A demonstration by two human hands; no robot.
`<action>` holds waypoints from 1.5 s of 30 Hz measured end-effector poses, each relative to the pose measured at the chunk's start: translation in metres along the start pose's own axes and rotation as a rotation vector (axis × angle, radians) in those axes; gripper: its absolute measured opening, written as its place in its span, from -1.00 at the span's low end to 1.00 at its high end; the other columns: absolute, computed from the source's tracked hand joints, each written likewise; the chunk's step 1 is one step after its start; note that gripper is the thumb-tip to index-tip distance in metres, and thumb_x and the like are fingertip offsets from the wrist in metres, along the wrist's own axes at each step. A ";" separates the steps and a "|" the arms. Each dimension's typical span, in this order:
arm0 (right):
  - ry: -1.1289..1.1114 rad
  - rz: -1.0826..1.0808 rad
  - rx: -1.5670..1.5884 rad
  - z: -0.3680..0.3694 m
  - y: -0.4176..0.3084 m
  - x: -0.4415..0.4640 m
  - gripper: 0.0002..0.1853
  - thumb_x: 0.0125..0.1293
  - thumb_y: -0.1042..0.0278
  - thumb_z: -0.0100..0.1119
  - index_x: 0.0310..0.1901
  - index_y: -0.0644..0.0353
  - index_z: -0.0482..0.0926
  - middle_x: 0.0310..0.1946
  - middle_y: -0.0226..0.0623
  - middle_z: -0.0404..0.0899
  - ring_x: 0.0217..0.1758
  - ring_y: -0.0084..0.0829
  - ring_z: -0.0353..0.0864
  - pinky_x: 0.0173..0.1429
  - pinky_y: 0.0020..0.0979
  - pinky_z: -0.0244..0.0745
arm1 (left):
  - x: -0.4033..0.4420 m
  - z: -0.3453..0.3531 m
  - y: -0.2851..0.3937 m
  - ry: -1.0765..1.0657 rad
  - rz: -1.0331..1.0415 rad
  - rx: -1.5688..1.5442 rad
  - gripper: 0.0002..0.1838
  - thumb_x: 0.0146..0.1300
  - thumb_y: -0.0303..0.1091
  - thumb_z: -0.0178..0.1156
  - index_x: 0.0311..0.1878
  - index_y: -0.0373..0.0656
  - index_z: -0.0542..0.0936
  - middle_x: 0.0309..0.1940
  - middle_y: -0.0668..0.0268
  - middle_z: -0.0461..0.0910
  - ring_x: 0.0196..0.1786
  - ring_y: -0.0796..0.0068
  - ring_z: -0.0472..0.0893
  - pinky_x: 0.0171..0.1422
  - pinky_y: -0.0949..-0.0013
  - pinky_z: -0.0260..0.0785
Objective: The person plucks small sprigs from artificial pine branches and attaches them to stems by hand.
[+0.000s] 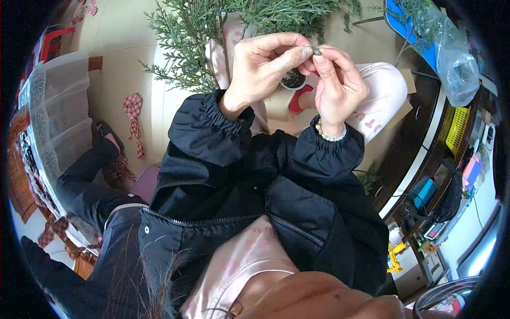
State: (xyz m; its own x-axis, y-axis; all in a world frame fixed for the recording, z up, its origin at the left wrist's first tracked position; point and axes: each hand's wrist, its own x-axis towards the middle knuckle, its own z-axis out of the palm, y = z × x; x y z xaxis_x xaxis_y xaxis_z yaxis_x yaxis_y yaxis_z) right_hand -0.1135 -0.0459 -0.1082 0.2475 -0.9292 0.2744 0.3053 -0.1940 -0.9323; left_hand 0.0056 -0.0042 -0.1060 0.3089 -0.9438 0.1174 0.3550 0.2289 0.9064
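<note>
Both hands meet at the upper middle of the view, above the lap. My left hand (265,66) is closed in a pinch, thumb against fingertips. My right hand (340,85), with a beaded bracelet (330,136) at its wrist, pinches a small greenish piece (317,51) between thumb and forefinger. The left fingertips reach the same small piece; its exact shape is too small to tell. Just beneath the hands stands a small pot with dark contents (293,80). Green conifer branches (196,40) spread out behind and beside the left hand.
A blue board (411,32) and a clear plastic bag (459,69) are at the upper right. Shelves with a yellow basket (458,125) line the right side. Another person in dark clothes (87,178) is at the left, near a lace-covered table (64,106). Checked fabric (133,109) lies on the floor.
</note>
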 end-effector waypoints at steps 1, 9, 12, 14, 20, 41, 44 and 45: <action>0.001 -0.010 -0.005 0.000 0.000 0.000 -0.89 0.10 0.68 0.13 -0.30 0.39 0.55 -0.36 -0.26 0.54 -0.34 -0.56 0.50 -0.24 -0.58 0.43 | 0.000 0.000 -0.001 -0.005 0.005 -0.005 -0.84 0.16 -0.55 0.13 -0.21 -0.43 0.53 -0.43 0.18 0.59 -0.41 0.51 0.60 -0.31 0.54 0.50; -0.035 -0.013 0.008 0.003 -0.006 0.001 -0.90 0.12 0.66 0.11 -0.29 0.43 0.54 -0.37 -0.24 0.53 -0.40 -0.56 0.49 -0.32 -0.57 0.44 | -0.001 -0.001 0.001 -0.008 0.046 0.080 -0.84 0.16 -0.52 0.14 -0.22 -0.41 0.55 -0.46 0.22 0.60 -0.42 0.55 0.60 -0.34 0.57 0.49; -0.020 -0.006 -0.010 0.002 -0.006 0.000 -0.90 0.13 0.65 0.12 -0.29 0.42 0.54 -0.36 -0.25 0.53 -0.39 -0.57 0.49 -0.32 -0.58 0.44 | -0.001 0.001 0.000 0.001 0.039 0.065 -0.84 0.15 -0.52 0.15 -0.23 -0.41 0.55 -0.46 0.22 0.60 -0.42 0.56 0.60 -0.34 0.58 0.49; 0.003 0.015 0.011 0.000 -0.005 -0.001 -0.89 0.13 0.64 0.13 -0.28 0.40 0.54 -0.34 -0.27 0.54 -0.38 -0.58 0.50 -0.31 -0.58 0.44 | -0.001 0.002 0.000 0.014 0.019 0.060 -0.85 0.14 -0.53 0.15 -0.23 -0.40 0.55 -0.47 0.24 0.60 -0.43 0.57 0.60 -0.33 0.58 0.48; 0.045 0.013 -0.024 -0.002 0.001 -0.004 -0.88 0.11 0.62 0.17 -0.27 0.37 0.55 -0.28 -0.28 0.55 -0.28 -0.58 0.51 -0.21 -0.60 0.43 | -0.003 0.000 -0.004 0.016 0.037 0.118 -0.85 0.09 -0.56 0.17 -0.25 -0.39 0.56 -0.47 0.29 0.59 -0.41 0.62 0.59 -0.33 0.60 0.47; 0.040 -0.016 -0.087 0.001 0.000 -0.005 -0.89 0.08 0.63 0.19 -0.31 0.37 0.57 -0.32 -0.27 0.56 -0.28 -0.56 0.51 -0.21 -0.60 0.43 | -0.003 0.001 -0.005 0.033 -0.009 0.066 -0.81 0.13 -0.53 0.15 -0.19 -0.42 0.53 -0.45 0.23 0.59 -0.42 0.58 0.59 -0.34 0.57 0.49; 0.030 -0.025 -0.050 0.002 -0.001 -0.004 -0.89 0.08 0.63 0.19 -0.31 0.38 0.57 -0.31 -0.26 0.56 -0.28 -0.56 0.51 -0.21 -0.60 0.43 | -0.003 -0.001 -0.004 0.002 -0.003 0.054 -0.82 0.14 -0.53 0.14 -0.20 -0.42 0.53 -0.45 0.23 0.59 -0.42 0.59 0.59 -0.33 0.57 0.50; 0.027 -0.018 -0.069 0.002 0.000 -0.004 -0.88 0.08 0.63 0.19 -0.30 0.38 0.57 -0.31 -0.25 0.56 -0.27 -0.56 0.51 -0.21 -0.60 0.43 | -0.003 -0.001 -0.004 0.004 -0.001 0.071 -0.82 0.14 -0.53 0.14 -0.20 -0.42 0.53 -0.45 0.23 0.59 -0.42 0.59 0.59 -0.33 0.57 0.50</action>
State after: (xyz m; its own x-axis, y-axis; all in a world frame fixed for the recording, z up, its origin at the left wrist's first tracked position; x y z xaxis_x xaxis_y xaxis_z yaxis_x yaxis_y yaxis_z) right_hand -0.1131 -0.0418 -0.1088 0.2178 -0.9332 0.2858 0.2452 -0.2311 -0.9415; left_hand 0.0040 -0.0019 -0.1103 0.3126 -0.9429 0.1152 0.2916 0.2107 0.9330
